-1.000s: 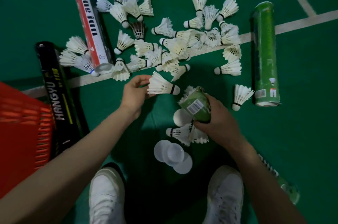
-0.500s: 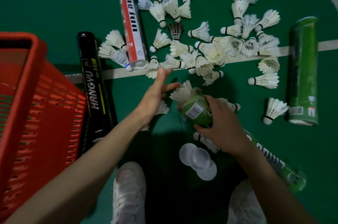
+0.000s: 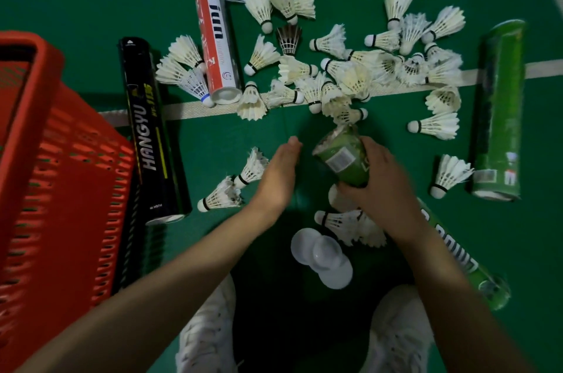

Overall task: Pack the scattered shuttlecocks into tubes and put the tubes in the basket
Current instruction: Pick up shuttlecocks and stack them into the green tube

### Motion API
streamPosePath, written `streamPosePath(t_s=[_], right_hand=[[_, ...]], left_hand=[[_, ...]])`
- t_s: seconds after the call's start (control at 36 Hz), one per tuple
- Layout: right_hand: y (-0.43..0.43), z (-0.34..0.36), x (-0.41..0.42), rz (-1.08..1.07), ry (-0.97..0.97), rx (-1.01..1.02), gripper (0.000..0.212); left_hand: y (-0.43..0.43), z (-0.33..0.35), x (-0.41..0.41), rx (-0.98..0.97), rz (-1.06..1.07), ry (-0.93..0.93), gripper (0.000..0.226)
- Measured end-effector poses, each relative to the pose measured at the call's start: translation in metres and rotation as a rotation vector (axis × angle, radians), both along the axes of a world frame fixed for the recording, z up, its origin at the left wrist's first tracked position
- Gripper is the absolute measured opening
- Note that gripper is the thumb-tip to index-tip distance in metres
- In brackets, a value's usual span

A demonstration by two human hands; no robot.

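My right hand [image 3: 380,183] grips a green tube [image 3: 344,156] near its open mouth, where white feathers show inside. The tube's far end [image 3: 487,290] runs back under my forearm. Just left of the tube mouth, my left hand [image 3: 277,177] is flat and empty, fingers together. Several white shuttlecocks [image 3: 344,80] lie scattered across the green floor ahead. Two more [image 3: 234,186] lie left of my left hand, and others [image 3: 350,225] lie below my right hand. The red basket [image 3: 45,189] stands at the far left.
A black tube [image 3: 152,135], a red-and-white tube [image 3: 214,25] and a second green tube [image 3: 499,110] lie on the floor. Three clear lids [image 3: 320,253] sit between my white shoes [image 3: 207,339]. A white court line [image 3: 195,109] crosses the floor.
My left hand let go of the shuttlecock it held, which went into the green tube's mouth. The hand now sits flat beside the tube. The view swung left, bringing the basket into sight.
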State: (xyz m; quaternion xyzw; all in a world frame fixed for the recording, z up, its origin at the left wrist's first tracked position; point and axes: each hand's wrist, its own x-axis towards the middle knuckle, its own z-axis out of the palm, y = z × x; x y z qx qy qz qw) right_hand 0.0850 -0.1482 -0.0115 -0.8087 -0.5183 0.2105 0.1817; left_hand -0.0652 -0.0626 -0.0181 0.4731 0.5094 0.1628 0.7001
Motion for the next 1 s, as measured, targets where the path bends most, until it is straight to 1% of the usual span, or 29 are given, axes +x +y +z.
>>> streamPosePath(t_s=[0.06, 0.08, 0.19, 0.25, 0.36, 0.44, 0.5, 0.58, 0.67, 0.72, 0.78, 0.83, 0.86, 0.94, 1.0], right_hand=[[-0.004, 0.002, 0.009, -0.029, 0.017, -0.016, 0.083], [-0.006, 0.003, 0.013, -0.037, 0.019, -0.021, 0.083], [-0.021, -0.002, 0.022, -0.055, 0.016, -0.047, 0.085], [-0.030, -0.006, 0.024, -0.067, 0.020, -0.059, 0.084], [-0.044, -0.008, 0.028, -0.080, 0.031, -0.076, 0.083], [-0.050, -0.007, 0.030, -0.089, 0.049, -0.088, 0.082], [-0.051, -0.006, 0.030, -0.091, 0.055, -0.098, 0.083], [-0.051, -0.003, 0.030, -0.101, 0.060, -0.091, 0.095], [-0.050, -0.004, 0.033, -0.100, 0.066, -0.090, 0.084], [-0.051, -0.005, 0.035, -0.094, 0.060, -0.094, 0.079], [-0.051, -0.006, 0.035, -0.085, 0.054, -0.102, 0.080], [-0.052, -0.006, 0.032, -0.069, 0.054, -0.112, 0.081], [-0.052, -0.007, 0.030, -0.054, 0.049, -0.124, 0.082], [-0.052, -0.009, 0.021, 0.000, 0.045, -0.160, 0.083], [-0.051, -0.008, 0.013, 0.039, 0.051, -0.171, 0.085]], left_hand=[[-0.006, -0.016, 0.000, 0.101, -0.076, 0.125, 0.027], [-0.010, -0.025, -0.001, 0.174, -0.166, 0.175, 0.024], [-0.028, -0.045, -0.002, 0.489, -0.632, 0.289, 0.046], [-0.034, -0.050, 0.000, 0.597, -0.795, 0.320, 0.048], [-0.048, -0.054, 0.007, 0.665, -0.958, 0.365, 0.057], [-0.055, -0.054, 0.013, 0.713, -1.018, 0.382, 0.058], [-0.056, -0.057, 0.015, 0.730, -1.003, 0.390, 0.057], [-0.053, -0.061, 0.012, 0.731, -0.977, 0.384, 0.061], [-0.042, -0.062, 0.003, 0.682, -0.955, 0.377, 0.068], [-0.033, -0.058, -0.008, 0.655, -0.894, 0.368, 0.070], [-0.023, -0.052, -0.021, 0.626, -0.756, 0.339, 0.076], [-0.014, -0.046, -0.030, 0.563, -0.558, 0.303, 0.082], [-0.011, -0.044, -0.032, 0.520, -0.456, 0.288, 0.081], [-0.002, -0.036, -0.030, 0.317, -0.190, 0.238, 0.066], [0.001, -0.030, -0.025, 0.136, -0.014, 0.137, 0.057]])
